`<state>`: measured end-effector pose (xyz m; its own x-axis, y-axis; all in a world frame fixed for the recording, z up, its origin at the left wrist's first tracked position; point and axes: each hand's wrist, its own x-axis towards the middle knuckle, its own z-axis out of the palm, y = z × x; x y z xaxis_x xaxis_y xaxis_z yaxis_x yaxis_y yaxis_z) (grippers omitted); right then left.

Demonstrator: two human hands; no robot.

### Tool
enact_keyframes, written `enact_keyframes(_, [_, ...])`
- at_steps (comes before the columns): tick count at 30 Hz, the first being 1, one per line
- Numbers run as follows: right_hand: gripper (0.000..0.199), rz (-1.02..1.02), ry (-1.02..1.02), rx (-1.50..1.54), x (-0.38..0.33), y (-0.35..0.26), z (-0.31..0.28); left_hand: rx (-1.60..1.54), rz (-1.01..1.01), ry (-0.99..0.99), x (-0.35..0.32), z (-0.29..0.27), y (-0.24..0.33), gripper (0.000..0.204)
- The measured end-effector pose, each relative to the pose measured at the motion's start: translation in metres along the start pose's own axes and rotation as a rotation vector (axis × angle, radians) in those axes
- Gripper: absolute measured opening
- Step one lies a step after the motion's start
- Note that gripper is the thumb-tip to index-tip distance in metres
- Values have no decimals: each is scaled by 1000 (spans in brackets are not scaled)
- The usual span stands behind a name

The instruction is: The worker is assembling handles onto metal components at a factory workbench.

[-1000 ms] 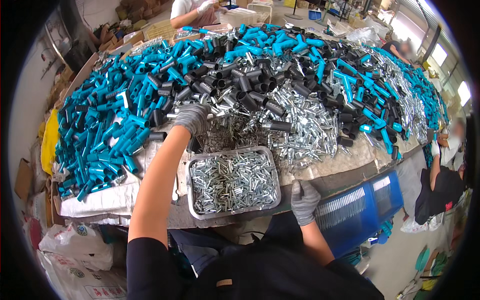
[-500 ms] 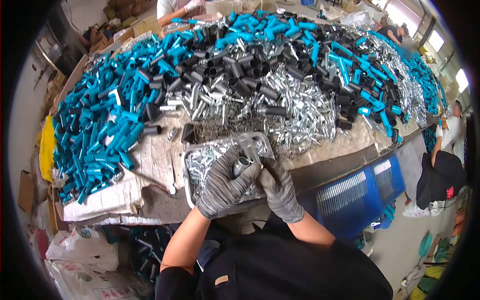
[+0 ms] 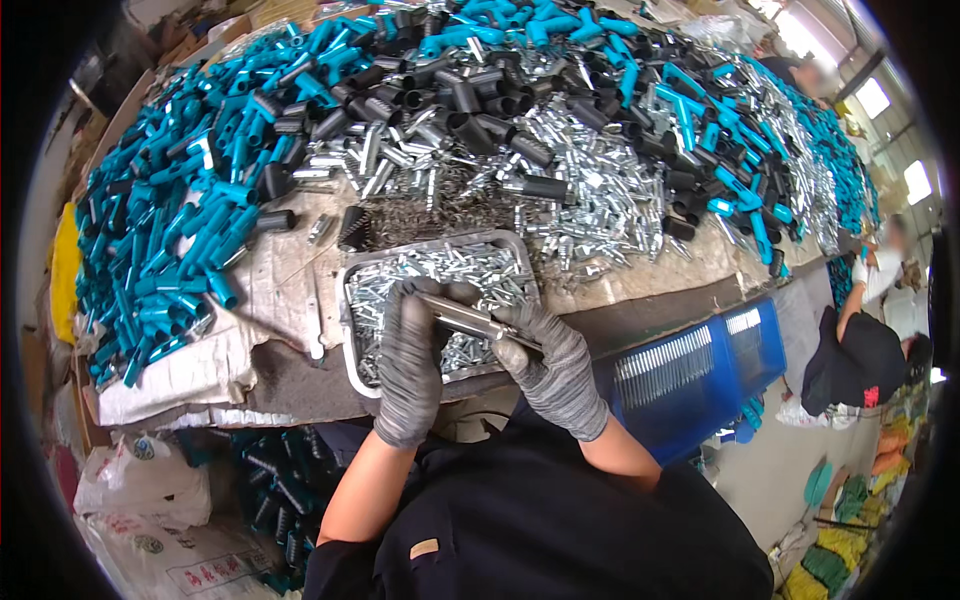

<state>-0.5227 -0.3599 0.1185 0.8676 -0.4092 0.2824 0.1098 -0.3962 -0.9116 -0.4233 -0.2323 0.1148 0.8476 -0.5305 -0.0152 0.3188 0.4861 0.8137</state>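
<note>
Above a white-rimmed tray [image 3: 352, 345] of small metal pins hangs a shiny metal tube [image 3: 465, 317], slanting down to the right. My left hand [image 3: 408, 365], in a grey knit glove and slightly blurred, holds its left end between fingers and thumb. At the tube's right end my right hand [image 3: 555, 372], gloved alike, is closed with fingertips and thumb on it; a thin piece shows by these fingers, too small to name. Dark coiled springs [image 3: 430, 215] lie in a heap just behind the tray. Silver metal fittings [image 3: 600, 190] are piled behind and to the right.
Teal plastic handles [image 3: 190, 240] heap up at the left, black ribbed sleeves [image 3: 470, 95] at the back. A blue bin [image 3: 660, 385] of metal rods hangs by the table's front edge. White sacks [image 3: 145, 480] stand low left. A person in white and black [image 3: 855, 345] is at the far right.
The tube has turned from steep, with its open end toward me, to lying nearly sideways. My left hand has moved left and loosened its wrap. The whole view has shifted slightly.
</note>
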Motion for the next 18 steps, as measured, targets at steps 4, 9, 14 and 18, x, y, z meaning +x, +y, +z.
enact_keyframes(4, [25, 284, -82, 425, 10, -12, -27, 761, 134, -154, -11, -19, 9, 33])
enact_keyframes(9, [21, 340, -439, 116, 16, -25, -31, 1508, -68, -696, -25, 10, 28, 39])
enact_keyframes(14, [62, 453, -526, 809, 20, 20, -63, 978, 118, -459, -34, -13, 18, 40])
enact_keyframes(18, [64, 167, -388, 302, 2, -11, -18, 578, 404, -428, -25, -1, 25, 36])
